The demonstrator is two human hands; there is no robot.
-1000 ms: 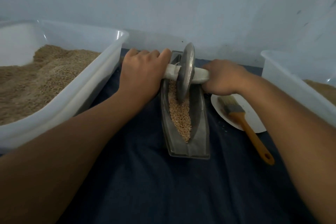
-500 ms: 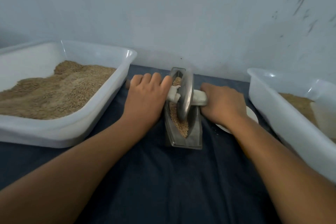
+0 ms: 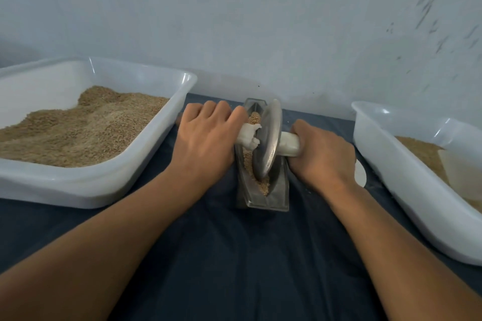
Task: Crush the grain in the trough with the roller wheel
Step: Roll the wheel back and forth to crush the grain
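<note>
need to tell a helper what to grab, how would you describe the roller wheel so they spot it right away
Look at the dark cloth between the two white tubs, where a narrow metal trough holds grain. The roller wheel stands on edge in it: a grey metal disc on a white-wrapped axle, gripped by the left hand and right hand.

Both hands, left hand (image 3: pixel 206 138) and right hand (image 3: pixel 322 155), grip the roller wheel (image 3: pixel 267 142) handles; wheel stands in the grain-filled trough (image 3: pixel 263 198).

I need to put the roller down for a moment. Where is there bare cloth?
The dark blue cloth lies bare nearest the person, between the forearms, before the grey metal trough. It is crowded between the trough and the white plastic tub at right, where a white plate lies.
</note>
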